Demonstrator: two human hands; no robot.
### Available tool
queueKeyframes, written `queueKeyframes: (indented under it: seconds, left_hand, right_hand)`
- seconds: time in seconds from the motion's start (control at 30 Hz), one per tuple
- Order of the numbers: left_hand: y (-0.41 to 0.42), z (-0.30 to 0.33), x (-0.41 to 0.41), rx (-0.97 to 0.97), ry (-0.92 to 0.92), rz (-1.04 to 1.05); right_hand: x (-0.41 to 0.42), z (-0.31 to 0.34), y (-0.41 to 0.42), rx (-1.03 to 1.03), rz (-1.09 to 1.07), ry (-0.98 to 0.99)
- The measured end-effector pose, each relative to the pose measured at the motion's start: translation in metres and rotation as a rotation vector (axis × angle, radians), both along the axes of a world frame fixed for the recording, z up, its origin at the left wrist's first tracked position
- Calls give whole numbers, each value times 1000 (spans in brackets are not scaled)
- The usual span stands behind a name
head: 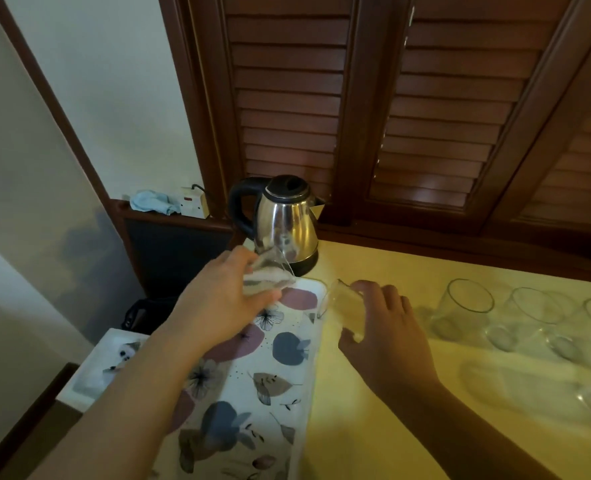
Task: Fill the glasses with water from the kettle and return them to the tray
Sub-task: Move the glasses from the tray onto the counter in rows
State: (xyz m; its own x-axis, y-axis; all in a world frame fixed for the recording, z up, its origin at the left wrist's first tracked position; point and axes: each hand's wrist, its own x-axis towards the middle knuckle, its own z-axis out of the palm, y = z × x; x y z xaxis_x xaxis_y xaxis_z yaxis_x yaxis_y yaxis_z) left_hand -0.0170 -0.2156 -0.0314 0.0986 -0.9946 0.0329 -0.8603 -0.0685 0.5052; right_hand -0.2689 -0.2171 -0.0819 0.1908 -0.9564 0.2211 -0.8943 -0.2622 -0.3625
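Note:
A steel kettle (287, 223) with a black handle stands at the back of the yellow counter. In front of it lies a white tray (252, 386) with a flower and leaf print. My left hand (218, 303) holds a clear glass (270, 271) tilted over the tray's far end. My right hand (384, 327) grips a second clear glass (342, 306), tilted on its side just right of the tray's edge. Several empty clear glasses (467, 306) stand or lie on the counter to the right.
Dark wooden louvred shutters (425, 116) rise behind the counter. A wall socket (193, 202) and a blue cloth (152, 200) sit on a ledge at the left. A white box (103, 362) lies left of the tray, with a dark bag (141, 315) below.

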Motion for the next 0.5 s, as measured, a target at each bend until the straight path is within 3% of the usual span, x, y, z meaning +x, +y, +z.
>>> queueKeyframes:
  seconds: [0.1,0.27,0.37,0.5]
  left_hand:
    - [17,-16,-32,12,310,39]
    - [41,-41,-96,-47,624,119]
    - [52,-49,-136,-76,799,122]
    - [57,-59,-185,-86,868,127]
  right_hand:
    - [-27,-7,17,14,-119,-292]
    - [-78,-22,34,-10,-217,-685]
    - [-109,-29,43,-11,-206,-809]
    - [-149,-42,50,-28,-196,-860]
